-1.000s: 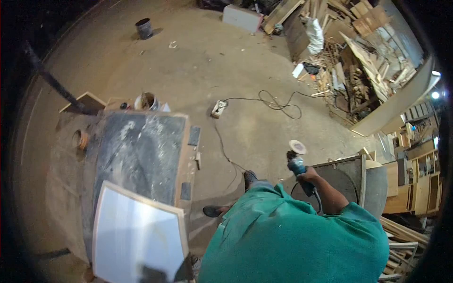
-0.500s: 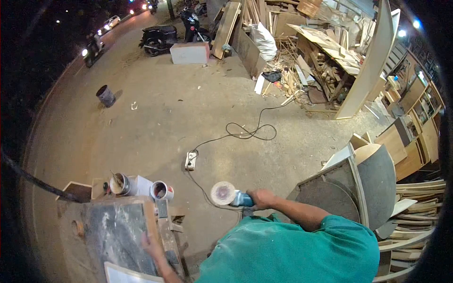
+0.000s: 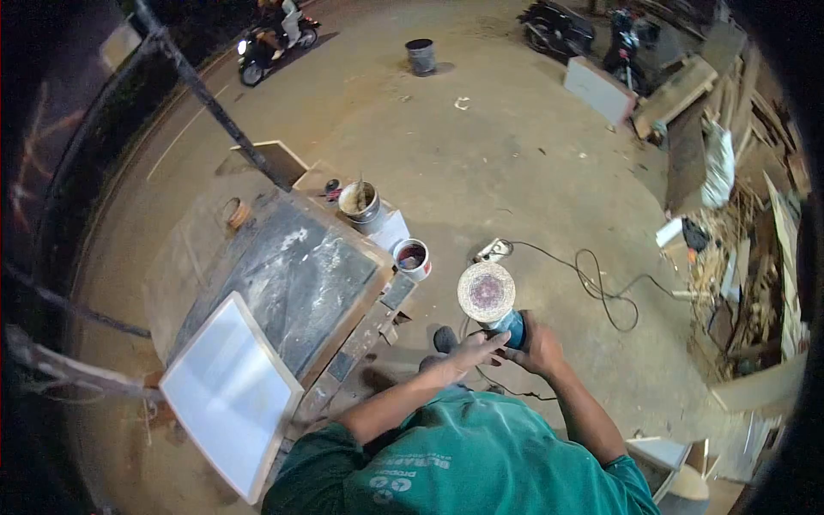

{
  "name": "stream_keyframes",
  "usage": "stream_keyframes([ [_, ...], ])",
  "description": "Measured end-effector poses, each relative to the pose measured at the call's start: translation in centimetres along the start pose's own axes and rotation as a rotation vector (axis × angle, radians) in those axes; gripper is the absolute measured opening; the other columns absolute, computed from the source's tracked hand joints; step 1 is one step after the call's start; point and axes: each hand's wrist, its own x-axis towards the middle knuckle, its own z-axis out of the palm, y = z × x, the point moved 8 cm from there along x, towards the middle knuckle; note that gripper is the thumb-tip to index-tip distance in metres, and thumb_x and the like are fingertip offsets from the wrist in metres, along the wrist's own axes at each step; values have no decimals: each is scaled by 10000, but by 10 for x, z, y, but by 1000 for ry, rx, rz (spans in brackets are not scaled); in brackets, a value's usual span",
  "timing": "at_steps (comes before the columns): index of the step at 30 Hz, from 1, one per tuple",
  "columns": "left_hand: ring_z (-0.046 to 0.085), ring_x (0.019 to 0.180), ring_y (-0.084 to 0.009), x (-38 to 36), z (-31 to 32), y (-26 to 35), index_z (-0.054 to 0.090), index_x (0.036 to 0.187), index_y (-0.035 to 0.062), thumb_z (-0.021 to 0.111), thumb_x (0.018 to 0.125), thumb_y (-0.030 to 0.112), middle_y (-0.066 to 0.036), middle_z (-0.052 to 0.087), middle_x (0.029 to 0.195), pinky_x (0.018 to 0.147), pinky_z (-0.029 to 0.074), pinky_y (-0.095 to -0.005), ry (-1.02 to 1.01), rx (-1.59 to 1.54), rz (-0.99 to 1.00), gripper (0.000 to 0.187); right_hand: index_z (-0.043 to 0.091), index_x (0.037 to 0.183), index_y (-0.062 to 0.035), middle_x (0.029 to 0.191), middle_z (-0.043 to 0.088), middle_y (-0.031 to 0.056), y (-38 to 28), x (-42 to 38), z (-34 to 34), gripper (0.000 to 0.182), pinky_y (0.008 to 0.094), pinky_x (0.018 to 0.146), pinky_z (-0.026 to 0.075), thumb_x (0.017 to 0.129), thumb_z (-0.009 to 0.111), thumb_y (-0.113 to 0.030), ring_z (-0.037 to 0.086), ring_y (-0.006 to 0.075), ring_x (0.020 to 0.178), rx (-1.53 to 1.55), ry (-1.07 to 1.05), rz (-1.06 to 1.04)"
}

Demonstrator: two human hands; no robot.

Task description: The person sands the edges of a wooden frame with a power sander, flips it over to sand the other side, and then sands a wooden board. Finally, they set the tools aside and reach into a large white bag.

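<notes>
A blue angle grinder (image 3: 508, 329) with a round, worn sanding disc (image 3: 486, 292) is held in front of the green shirt, the disc facing up. My right hand (image 3: 541, 345) is wrapped round the grinder's body. From the other side my left hand (image 3: 477, 350) reaches the tool near its head; its fingers lie against it, partly hidden. To the left stands a workbench with a dusty dark top (image 3: 283, 266). A white panel with a pale wooden edge (image 3: 232, 399) lies tilted on its near end.
Two paint buckets, one with a brush (image 3: 359, 202) and one white (image 3: 412, 259), stand by the bench. A power strip (image 3: 493, 251) and looping cable (image 3: 592, 287) lie on the ground. Wood scraps (image 3: 721, 266) are heaped at right. A motorbike with riders (image 3: 279, 41) is on the road.
The view has turned left. My left hand has left the bench edge and come to the grinder. The grinder is now held between both hands, disc up.
</notes>
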Motion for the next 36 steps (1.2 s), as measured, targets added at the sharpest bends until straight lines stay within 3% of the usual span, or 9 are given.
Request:
stream_keyframes([
  [9,541,1037,-175,30,-114,109,476,1240,108,692,793,413,-39,529,1176,801,488,-350,432,-450,392,583,451,1136,-54,1003,580,196,-81,148,6,621,464,751,469,603,748,-171,566,403,916,-185,-5,-299],
  [14,527,1044,-165,28,-191,173,508,1205,118,713,794,318,-33,545,1156,867,446,-350,480,-573,500,501,425,1195,-40,1041,557,198,-144,221,15,656,459,781,465,616,715,-137,553,395,944,-285,89,-503],
  [17,535,989,-141,16,-240,200,508,1199,80,713,796,329,-43,547,1118,805,462,-305,698,-472,599,516,406,1239,-42,1057,550,204,-158,265,26,694,453,795,463,620,707,-135,553,391,952,-311,14,-378],
  [21,536,931,-125,13,-271,237,465,1211,24,691,820,334,-38,552,1062,756,460,-262,697,-203,702,547,402,1250,-59,1070,561,218,-166,318,37,725,449,795,465,607,728,-146,559,389,964,-163,-145,-382],
  [26,581,907,-143,25,-317,261,470,1186,-8,668,837,303,-89,593,1004,791,471,-276,545,44,631,507,412,1235,-54,1050,586,214,-129,406,65,748,405,840,461,582,761,-158,568,383,992,183,-235,-429],
  [28,596,908,-170,6,-348,289,526,1168,-7,678,817,349,-123,612,1025,789,479,-305,635,368,529,523,446,1211,-41,1040,598,184,-111,450,75,730,374,847,459,571,775,-164,588,333,967,325,-244,-384],
  [30,603,917,-224,-16,-417,286,566,1151,9,686,793,394,-146,615,1045,803,483,-357,941,550,357,540,475,1183,-26,1040,607,152,-113,490,70,705,361,854,458,567,788,-170,591,271,963,245,-345,-242],
  [32,554,1064,-266,-43,-486,290,541,1182,8,672,797,442,-145,562,1191,868,460,-392,1027,437,108,595,483,1168,2,1043,606,143,-110,536,71,702,355,868,455,561,797,-161,580,243,977,320,-427,-168],
  [36,521,1105,-360,-107,-650,236,518,1233,31,604,813,522,-185,528,1231,892,441,-433,1765,897,58,652,492,1134,39,1039,608,155,-46,656,102,719,349,850,463,544,823,-205,582,254,972,303,-516,-32],
])
